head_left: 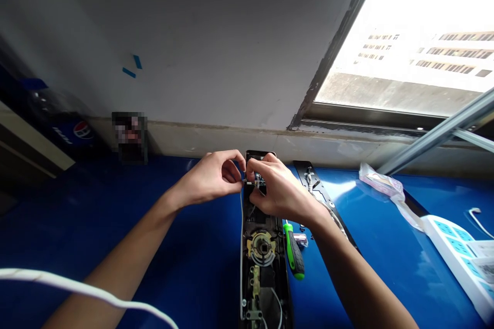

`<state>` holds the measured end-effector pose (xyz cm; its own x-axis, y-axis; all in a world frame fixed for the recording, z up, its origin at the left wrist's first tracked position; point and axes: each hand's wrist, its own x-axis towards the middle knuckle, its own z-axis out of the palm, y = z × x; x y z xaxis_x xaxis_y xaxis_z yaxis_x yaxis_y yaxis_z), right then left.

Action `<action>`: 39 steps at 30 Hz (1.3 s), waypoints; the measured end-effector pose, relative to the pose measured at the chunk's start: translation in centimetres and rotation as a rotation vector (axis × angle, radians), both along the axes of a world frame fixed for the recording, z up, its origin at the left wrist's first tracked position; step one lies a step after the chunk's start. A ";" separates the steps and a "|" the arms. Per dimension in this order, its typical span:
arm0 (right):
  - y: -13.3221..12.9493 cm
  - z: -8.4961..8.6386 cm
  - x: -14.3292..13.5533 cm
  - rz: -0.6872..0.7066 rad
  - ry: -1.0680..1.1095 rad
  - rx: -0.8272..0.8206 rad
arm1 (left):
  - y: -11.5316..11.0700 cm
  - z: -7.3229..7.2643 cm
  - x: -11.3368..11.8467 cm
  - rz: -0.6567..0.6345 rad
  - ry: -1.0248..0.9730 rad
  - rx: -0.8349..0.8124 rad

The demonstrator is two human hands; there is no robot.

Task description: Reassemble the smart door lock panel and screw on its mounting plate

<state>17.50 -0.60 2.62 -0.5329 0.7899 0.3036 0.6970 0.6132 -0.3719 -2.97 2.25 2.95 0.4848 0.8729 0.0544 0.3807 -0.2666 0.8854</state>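
Blue and glossy, the table top (185,267) runs up to a matt grey wall, with a bright window at the upper right showing pale buildings outside.

Head view: a long, narrow lock body (264,267) lies open on the table, a black metal casing with its inner works exposed: a round brass-coloured hub in a silver ring near its middle, small brass and steel parts below. Its long axis runs straight away from the person, the near end cut off by the bottom edge, the far end pointing at the wall.

Over that far end the two hands meet. The left hand (210,179) is curled, thumb and forefinger pinched on a small connector (250,182) just above the lock body. The right hand (280,190) is also curled, its fingertips pinched on the same small piece from the other side; what the part is exactly is too small to tell. A thin white wire (242,247) runs along the lock body's left edge.

Just right of the lock body lies a screwdriver (294,254) with a green and black ribbed handle, parallel to it. Further right a flat black plate (320,193) slants away, and well beyond that sits a white power strip (459,252) with a crumpled clear bag (380,181) near it. A white cable (77,288) curves across the lower left, well apart from the lock body.
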 end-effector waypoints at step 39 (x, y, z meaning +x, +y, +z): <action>-0.8 -0.2 -0.9 -0.235 -0.111 0.062 | 1.7 -2.5 -1.0 -0.117 -0.134 -0.291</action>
